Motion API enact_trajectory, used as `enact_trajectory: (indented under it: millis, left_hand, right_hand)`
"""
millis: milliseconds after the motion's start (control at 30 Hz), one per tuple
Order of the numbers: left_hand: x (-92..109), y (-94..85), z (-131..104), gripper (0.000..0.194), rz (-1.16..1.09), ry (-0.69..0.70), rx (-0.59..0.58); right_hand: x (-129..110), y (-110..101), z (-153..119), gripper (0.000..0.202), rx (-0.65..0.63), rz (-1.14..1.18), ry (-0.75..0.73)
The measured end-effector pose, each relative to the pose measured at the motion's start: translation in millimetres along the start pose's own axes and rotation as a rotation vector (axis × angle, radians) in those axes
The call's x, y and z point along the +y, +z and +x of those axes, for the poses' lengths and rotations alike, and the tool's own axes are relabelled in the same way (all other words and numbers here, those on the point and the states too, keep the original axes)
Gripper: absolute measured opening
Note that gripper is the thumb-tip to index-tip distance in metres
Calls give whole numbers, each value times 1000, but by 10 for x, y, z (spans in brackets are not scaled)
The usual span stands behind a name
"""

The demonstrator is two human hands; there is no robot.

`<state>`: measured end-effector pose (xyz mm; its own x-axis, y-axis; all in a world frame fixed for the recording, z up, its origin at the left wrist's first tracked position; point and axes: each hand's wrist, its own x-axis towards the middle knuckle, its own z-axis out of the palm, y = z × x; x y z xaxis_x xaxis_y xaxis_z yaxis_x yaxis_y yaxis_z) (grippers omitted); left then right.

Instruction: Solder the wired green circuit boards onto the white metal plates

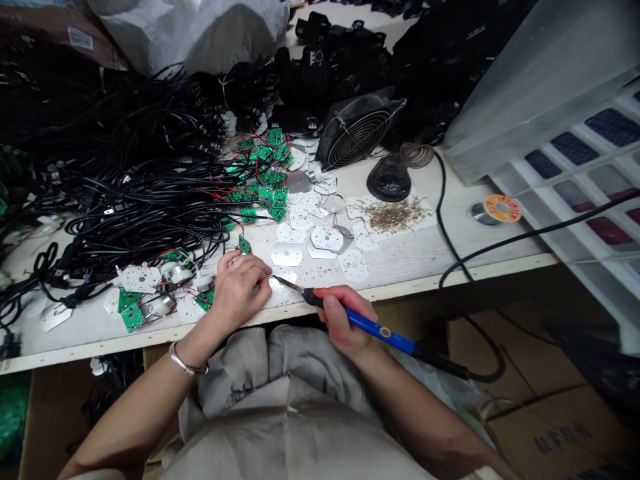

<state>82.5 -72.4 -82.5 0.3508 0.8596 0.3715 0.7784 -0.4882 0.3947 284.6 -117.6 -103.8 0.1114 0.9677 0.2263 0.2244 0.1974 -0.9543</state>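
Observation:
My right hand (346, 319) grips a blue-handled soldering iron (375, 327), its tip pointing left toward the fingers of my other hand. Near the table's front edge, my left hand (240, 288) is closed in a pinch, and whatever sits between its fingertips is hidden or too small to name. A white plate (285, 275) lies under the iron's tip. Just beyond my left knuckles is a small green circuit board (244, 245). Left of that hand are white motor assemblies (175, 272) with green boards and red wires.
Black cables (145, 200) cover the left side, with green boards (267, 193) at their ends. White plates (327, 238) lie mid-table. Behind stand a fan (357, 137) and an iron stand (389, 179). A solder spool (500, 209) is right; the iron's cord (443, 200) loops there.

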Motion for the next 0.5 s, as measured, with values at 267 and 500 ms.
enact_trajectory:
  millis: [267, 500]
  left_hand:
    - [-3, 3, 2, 12, -2, 8, 1]
    - [-76, -56, -30, 10, -37, 37, -22]
  right_hand:
    - [71, -11, -31, 30, 44, 36, 26]
    - [79, 13, -36, 24, 233, 275, 88]
